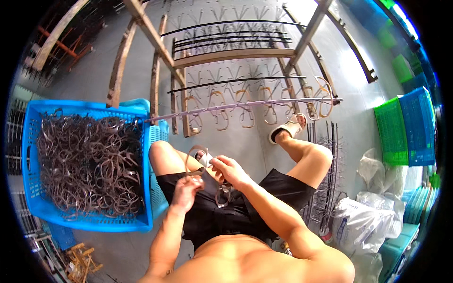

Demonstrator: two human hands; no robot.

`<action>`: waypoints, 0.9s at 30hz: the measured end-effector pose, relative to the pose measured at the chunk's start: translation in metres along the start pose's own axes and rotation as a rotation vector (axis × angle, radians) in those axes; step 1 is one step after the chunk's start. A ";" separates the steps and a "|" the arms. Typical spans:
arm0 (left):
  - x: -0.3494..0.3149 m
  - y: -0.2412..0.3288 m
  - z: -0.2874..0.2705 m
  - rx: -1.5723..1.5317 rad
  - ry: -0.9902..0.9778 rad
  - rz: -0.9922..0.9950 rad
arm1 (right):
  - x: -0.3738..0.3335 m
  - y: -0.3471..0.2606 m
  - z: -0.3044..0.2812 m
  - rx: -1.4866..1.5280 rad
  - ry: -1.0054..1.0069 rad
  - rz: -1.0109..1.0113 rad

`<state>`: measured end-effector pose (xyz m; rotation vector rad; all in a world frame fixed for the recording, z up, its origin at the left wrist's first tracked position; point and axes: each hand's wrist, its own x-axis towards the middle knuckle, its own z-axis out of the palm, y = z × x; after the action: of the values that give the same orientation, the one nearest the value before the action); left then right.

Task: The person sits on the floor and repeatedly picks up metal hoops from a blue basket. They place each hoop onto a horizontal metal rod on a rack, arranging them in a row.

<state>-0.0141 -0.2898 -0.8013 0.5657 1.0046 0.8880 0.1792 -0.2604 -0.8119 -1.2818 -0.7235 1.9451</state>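
Take 12 o'clock as straight ahead of the person's hands. The left hand (185,191) is curled shut on the low edge of a thin, see-through brown frame with a round loop (187,159). The loop sticks up toward 12 o'clock, maybe so the person can see it well. The right hand (229,170), at about 1 o'clock from the left one, has its thumb and finger pinched close by that loop; I cannot tell if they touch it. A second shiny brown looped frame (222,189) hangs just under the right hand and seems to be held by its bent fingers. Both hands are over the black cloth shorts (222,219), between the knees, likely because that is an easy spot to work.

At 9 o'clock is a big blue plastic basket with holes (147,179). It holds a messy pile of brown frames (94,165), and sits close to the left knee, perhaps for a short reach. At 12 o'clock a brown wooden rack (240,55) holds up a long pale purple bar (264,102). Tan see-through frames (243,95) hang along it with gaps, maybe so they don't bump. Thin dark rods (333,165) are at 3 o'clock, beside the right knee.
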 end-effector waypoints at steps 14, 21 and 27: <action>0.002 -0.016 0.062 0.493 -0.258 0.178 | -0.045 -0.010 -0.037 -0.835 0.505 -0.798; -0.004 0.000 0.096 -0.172 -0.253 0.245 | -0.076 -0.003 -0.003 -0.471 0.059 -0.826; 0.010 0.018 0.119 -0.241 -0.495 0.151 | -0.085 -0.025 -0.009 -0.797 0.293 -0.829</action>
<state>0.0880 -0.2730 -0.7393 0.6205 0.4048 0.9265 0.2173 -0.3115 -0.7492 -1.3295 -1.6395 0.7822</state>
